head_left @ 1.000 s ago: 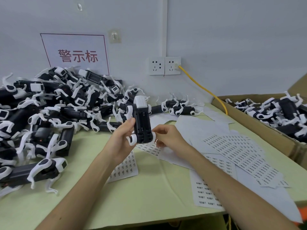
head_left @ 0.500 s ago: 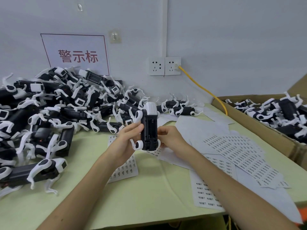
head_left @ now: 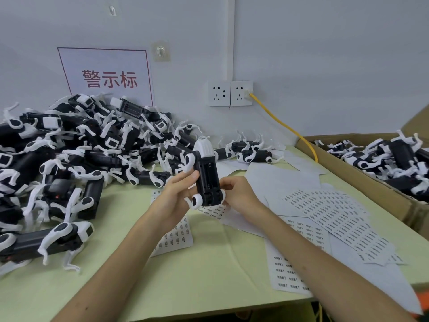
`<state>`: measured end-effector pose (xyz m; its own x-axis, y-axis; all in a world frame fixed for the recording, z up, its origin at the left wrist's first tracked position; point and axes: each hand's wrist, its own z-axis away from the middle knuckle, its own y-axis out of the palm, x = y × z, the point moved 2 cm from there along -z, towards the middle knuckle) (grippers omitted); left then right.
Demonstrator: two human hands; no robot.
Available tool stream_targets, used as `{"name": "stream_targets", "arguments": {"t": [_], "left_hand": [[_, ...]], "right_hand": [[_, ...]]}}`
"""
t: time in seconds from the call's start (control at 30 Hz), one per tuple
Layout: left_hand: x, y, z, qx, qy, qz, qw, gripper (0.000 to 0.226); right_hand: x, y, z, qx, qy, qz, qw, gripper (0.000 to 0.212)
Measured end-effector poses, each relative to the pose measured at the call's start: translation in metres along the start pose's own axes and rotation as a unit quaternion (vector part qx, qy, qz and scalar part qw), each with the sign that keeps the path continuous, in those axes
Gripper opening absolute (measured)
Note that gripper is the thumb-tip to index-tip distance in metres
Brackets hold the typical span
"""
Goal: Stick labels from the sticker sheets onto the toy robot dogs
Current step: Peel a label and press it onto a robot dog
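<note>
A black-and-white toy robot dog (head_left: 206, 176) is held belly-up over the table, its white head pointing away from me. My left hand (head_left: 173, 197) grips its left side, fingers curled around the body. On the dog's right side my right hand (head_left: 236, 194) holds the rear end near a white leg. Sticker sheets (head_left: 334, 219) with rows of small printed labels fan out to the right, and another sheet (head_left: 174, 238) lies under my left wrist.
A big heap of robot dogs (head_left: 69, 154) fills the left of the pale green table (head_left: 209, 270). A cardboard box (head_left: 362, 177) with more dogs stands at the right. Two wall sockets (head_left: 229, 93) feed a yellow cable (head_left: 285, 126). A red-lettered sign (head_left: 106, 76) hangs behind.
The dog has shifted a little right and nearer to upright in my hands. My right hand has come up from the sheets onto the dog's rear.
</note>
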<state>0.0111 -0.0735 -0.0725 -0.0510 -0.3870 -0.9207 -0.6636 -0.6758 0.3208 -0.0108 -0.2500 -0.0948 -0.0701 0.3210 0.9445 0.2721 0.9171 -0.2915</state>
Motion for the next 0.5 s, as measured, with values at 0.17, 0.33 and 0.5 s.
{"name": "stream_targets", "arguments": {"t": [0.17, 0.33, 0.5], "left_hand": [[-0.002, -0.008, -0.001, -0.034, 0.001, 0.012, 0.999, 0.044], [-0.003, -0.009, 0.000, -0.062, -0.044, 0.021, 0.997, 0.025], [0.002, -0.016, -0.002, -0.099, -0.082, 0.061, 0.990, 0.055]], "right_hand": [[0.005, -0.008, -0.001, -0.062, -0.020, -0.021, 0.998, 0.016], [0.007, -0.019, 0.000, -0.097, -0.037, -0.072, 0.992, 0.012], [0.009, -0.017, 0.000, -0.098, -0.068, -0.066, 0.991, 0.014]]}}
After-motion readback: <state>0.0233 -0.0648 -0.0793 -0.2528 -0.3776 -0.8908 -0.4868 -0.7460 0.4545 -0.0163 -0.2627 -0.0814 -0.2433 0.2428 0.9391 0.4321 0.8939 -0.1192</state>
